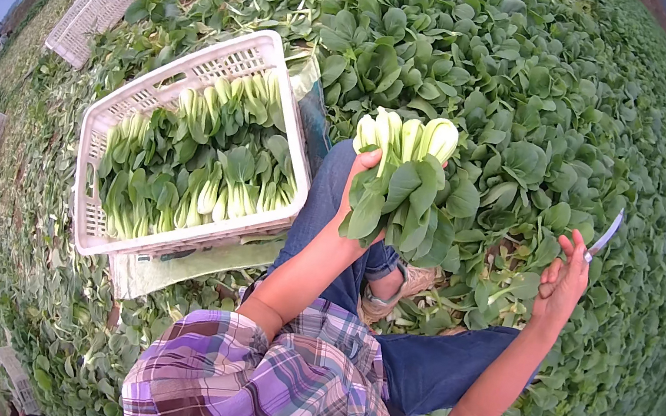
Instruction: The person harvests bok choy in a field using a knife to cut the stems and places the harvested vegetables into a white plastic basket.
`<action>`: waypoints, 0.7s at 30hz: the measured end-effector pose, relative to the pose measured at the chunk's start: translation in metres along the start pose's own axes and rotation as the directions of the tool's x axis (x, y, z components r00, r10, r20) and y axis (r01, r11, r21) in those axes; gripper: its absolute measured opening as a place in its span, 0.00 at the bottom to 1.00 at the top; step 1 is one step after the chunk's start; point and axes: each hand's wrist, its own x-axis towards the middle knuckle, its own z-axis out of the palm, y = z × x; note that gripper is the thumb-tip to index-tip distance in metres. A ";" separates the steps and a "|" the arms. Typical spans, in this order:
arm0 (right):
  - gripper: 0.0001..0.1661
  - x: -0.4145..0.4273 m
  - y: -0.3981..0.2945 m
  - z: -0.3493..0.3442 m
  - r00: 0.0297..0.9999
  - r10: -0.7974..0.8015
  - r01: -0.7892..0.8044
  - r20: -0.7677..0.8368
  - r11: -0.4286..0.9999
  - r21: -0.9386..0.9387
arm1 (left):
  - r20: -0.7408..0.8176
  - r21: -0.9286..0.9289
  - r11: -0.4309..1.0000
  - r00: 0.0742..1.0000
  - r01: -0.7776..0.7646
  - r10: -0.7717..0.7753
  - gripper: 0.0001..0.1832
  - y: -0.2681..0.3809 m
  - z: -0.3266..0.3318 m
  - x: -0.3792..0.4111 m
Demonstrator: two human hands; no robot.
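Note:
A bunch of several bok choy heads (407, 181) is gripped in my left hand (362, 176), pale stem ends up and leaves hanging over my fingers and wrist. It hangs above my bent knee. Out to the right, my right hand (562, 279) holds a small knife (607, 233) with a curved blade pointing up and away; the handle is mostly hidden by the fingers. Left of me stands a white plastic crate (184, 249) with bok choy (224, 190) laid in rows inside. A stretch of low growing bok choy (525, 164) lies under and around my right hand.
Dense rows of growing plants (504, 51) spread ahead and to the right. Cut leaves (44, 159) litter the ground at left. Another white crate (90, 19) stands farther off, with several more at the far left. A printed sack (198, 261) lies beneath the near crate.

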 end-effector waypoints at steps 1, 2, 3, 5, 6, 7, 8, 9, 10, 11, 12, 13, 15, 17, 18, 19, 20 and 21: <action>0.26 0.004 0.004 -0.002 1.000 -0.001 0.001 -0.007 1.000 -0.016 | 0.043 0.041 0.999 0.999 -0.024 0.022 0.38 0.004 0.001 0.000; 0.26 0.008 0.008 -0.001 1.000 0.006 -0.006 0.005 1.000 -0.015 | 0.012 0.081 0.995 0.998 -0.062 0.062 0.38 0.012 -0.007 -0.001; 0.26 0.011 0.010 0.001 1.000 0.010 -0.010 0.009 1.000 -0.022 | -0.021 0.114 0.989 0.995 -0.090 0.093 0.39 0.021 -0.018 -0.003; 0.25 0.017 0.014 0.004 0.999 0.033 -0.033 0.003 0.997 -0.074 | 0.011 0.084 0.991 0.995 -0.105 0.104 0.35 0.038 -0.023 -0.013; 0.25 0.021 0.018 0.005 0.999 0.036 -0.036 0.003 0.996 -0.085 | 0.008 0.099 0.985 0.990 -0.138 0.138 0.32 0.047 -0.016 -0.021; 0.24 0.027 0.019 0.001 1.000 0.030 -0.031 -0.004 0.994 -0.102 | 0.010 0.105 0.981 0.986 -0.164 0.164 0.30 0.053 -0.010 -0.026; 0.24 0.032 0.019 -0.002 1.000 0.024 -0.025 -0.008 0.993 -0.119 | -0.036 0.167 0.963 0.975 -0.212 0.221 0.30 0.059 -0.006 -0.030; 0.24 0.037 0.019 -0.004 1.000 0.026 -0.027 -0.013 0.992 -0.122 | -0.042 0.209 0.953 0.971 -0.221 0.235 0.30 0.069 -0.006 -0.035; 0.24 0.042 0.022 -0.008 0.999 0.030 -0.032 -0.022 0.991 -0.128 | -0.052 0.250 0.942 0.968 -0.225 0.246 0.31 0.081 -0.009 -0.041; 0.24 0.046 0.024 -0.010 0.999 0.033 -0.037 -0.031 0.990 -0.134 | -0.063 0.290 0.929 0.964 -0.228 0.257 0.31 0.092 -0.011 -0.049; 0.24 0.050 0.026 -0.012 0.998 0.043 -0.048 -0.040 0.989 -0.139 | -0.100 0.337 0.903 0.944 -0.266 0.315 0.31 0.102 -0.003 -0.059; 0.24 0.054 0.026 -0.015 0.998 0.045 -0.052 -0.047 0.988 -0.148 | -0.140 0.363 0.890 0.928 -0.276 0.345 0.31 0.112 0.001 -0.069; 0.23 0.063 0.028 -0.023 0.997 0.054 -0.063 -0.061 0.985 -0.160 | -0.140 0.506 0.807 0.894 -0.306 0.427 0.30 0.142 -0.002 -0.090; 0.24 0.071 0.030 -0.031 0.996 0.060 -0.069 -0.060 0.985 -0.157 | -0.162 0.676 0.677 0.837 -0.291 0.523 0.33 0.178 -0.006 -0.119; 0.24 0.075 0.030 -0.033 0.995 0.057 -0.069 -0.076 0.985 -0.159 | -0.131 0.760 0.566 0.777 -0.320 0.616 0.31 0.194 -0.003 -0.131; 0.24 0.080 0.031 -0.040 0.994 0.058 -0.072 -0.093 0.985 -0.158 | -0.089 0.834 0.442 0.711 -0.329 0.698 0.30 0.208 0.003 -0.143; 0.25 0.087 0.033 -0.051 0.996 0.063 -0.071 -0.061 0.986 -0.153 | -0.083 0.881 0.362 0.653 -0.306 0.752 0.29 0.224 0.007 -0.156; 0.26 0.089 0.028 -0.057 0.995 0.060 -0.075 -0.085 0.981 -0.179 | -0.071 0.918 0.287 0.597 -0.275 0.799 0.28 0.241 0.007 -0.170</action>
